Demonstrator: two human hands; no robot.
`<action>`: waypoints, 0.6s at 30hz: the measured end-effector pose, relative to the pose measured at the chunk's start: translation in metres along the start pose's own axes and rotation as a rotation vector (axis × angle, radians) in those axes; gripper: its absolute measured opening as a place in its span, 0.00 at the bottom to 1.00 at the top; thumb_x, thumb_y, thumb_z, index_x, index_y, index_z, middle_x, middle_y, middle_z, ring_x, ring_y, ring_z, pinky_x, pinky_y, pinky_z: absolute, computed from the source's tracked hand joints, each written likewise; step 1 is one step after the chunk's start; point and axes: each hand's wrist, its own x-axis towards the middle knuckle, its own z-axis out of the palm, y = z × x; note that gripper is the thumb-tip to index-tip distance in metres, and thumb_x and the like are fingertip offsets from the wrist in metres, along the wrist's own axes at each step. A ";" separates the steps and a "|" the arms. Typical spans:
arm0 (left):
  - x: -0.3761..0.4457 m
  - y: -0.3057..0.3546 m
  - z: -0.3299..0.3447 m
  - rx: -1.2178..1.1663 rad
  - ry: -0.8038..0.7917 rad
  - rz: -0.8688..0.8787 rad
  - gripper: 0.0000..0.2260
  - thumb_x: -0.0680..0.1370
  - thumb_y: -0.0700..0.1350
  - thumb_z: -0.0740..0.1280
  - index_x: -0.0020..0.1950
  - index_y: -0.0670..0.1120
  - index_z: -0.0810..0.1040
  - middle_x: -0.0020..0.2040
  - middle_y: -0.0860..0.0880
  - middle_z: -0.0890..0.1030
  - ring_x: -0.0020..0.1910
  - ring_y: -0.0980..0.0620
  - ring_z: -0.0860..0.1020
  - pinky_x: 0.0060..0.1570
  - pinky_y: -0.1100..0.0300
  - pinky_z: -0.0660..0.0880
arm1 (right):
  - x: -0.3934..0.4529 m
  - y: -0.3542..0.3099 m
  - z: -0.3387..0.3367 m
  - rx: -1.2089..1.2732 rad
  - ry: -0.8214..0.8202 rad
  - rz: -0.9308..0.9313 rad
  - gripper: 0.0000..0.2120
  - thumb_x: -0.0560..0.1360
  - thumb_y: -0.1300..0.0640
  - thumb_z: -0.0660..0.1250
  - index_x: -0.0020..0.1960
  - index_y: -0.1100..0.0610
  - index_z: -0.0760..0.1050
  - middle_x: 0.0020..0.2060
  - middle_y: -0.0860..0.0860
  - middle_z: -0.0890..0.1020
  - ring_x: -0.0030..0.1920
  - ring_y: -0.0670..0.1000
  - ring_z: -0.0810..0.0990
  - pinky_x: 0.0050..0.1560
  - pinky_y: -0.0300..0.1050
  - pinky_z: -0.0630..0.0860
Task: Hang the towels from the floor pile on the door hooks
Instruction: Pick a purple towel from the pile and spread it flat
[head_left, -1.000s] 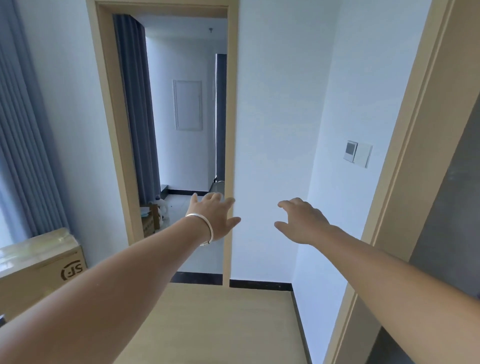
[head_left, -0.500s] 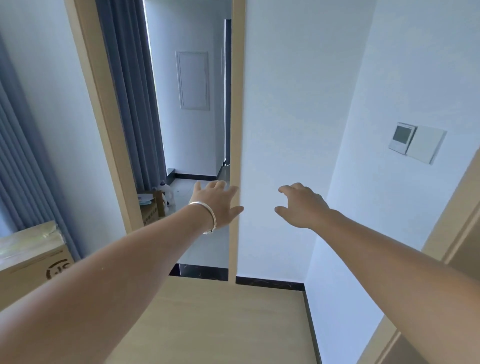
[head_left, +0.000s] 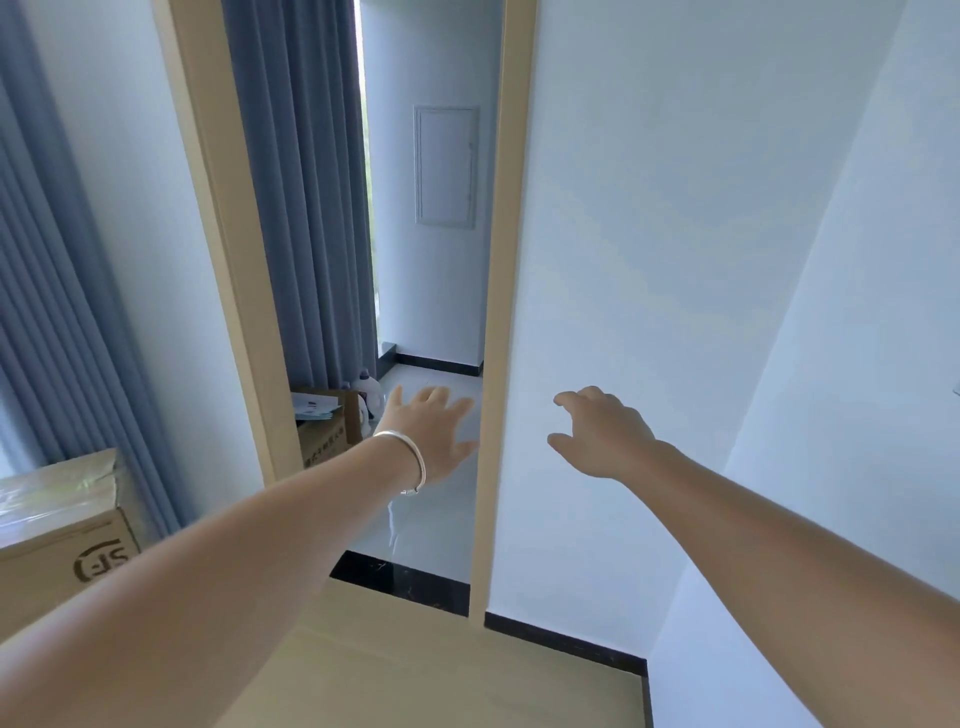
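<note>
No towels, floor pile or door hooks show in the head view. My left hand (head_left: 431, 434), with a silver bangle on the wrist, reaches forward with fingers spread in front of an open doorway. My right hand (head_left: 605, 434) is stretched out in front of the white wall, fingers loosely bent. Both hands hold nothing. The doorway's right frame post (head_left: 493, 338) stands between the two hands.
Blue-grey curtains (head_left: 306, 208) hang beyond the doorway and along the left wall. A taped cardboard box (head_left: 62, 525) sits at lower left. Another open box (head_left: 324, 431) and a white jug (head_left: 366, 392) lie past the threshold. Wood floor (head_left: 415, 675) underfoot; tiled floor beyond.
The view has swung left and closer to the doorway; the wall switch and right door frame have slid out of sight. Both hands stay outstretched and empty.
</note>
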 end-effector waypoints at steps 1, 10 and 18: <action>0.009 -0.006 0.005 0.005 -0.012 -0.011 0.26 0.80 0.62 0.51 0.76 0.54 0.55 0.76 0.47 0.60 0.75 0.47 0.58 0.73 0.40 0.50 | 0.014 0.000 0.004 -0.001 -0.007 -0.012 0.27 0.78 0.45 0.59 0.75 0.51 0.59 0.69 0.53 0.66 0.67 0.55 0.67 0.62 0.50 0.68; 0.102 -0.102 0.063 -0.036 -0.019 -0.147 0.25 0.80 0.62 0.51 0.76 0.54 0.57 0.73 0.49 0.65 0.73 0.47 0.61 0.71 0.41 0.55 | 0.165 -0.054 0.039 0.001 -0.055 -0.149 0.25 0.77 0.47 0.60 0.72 0.51 0.62 0.67 0.53 0.67 0.66 0.55 0.67 0.60 0.49 0.68; 0.145 -0.242 0.110 -0.097 0.021 -0.369 0.23 0.79 0.62 0.52 0.72 0.56 0.64 0.70 0.51 0.68 0.71 0.47 0.64 0.70 0.42 0.57 | 0.306 -0.162 0.063 -0.032 -0.065 -0.344 0.26 0.76 0.45 0.60 0.73 0.50 0.62 0.69 0.51 0.67 0.68 0.54 0.66 0.61 0.49 0.68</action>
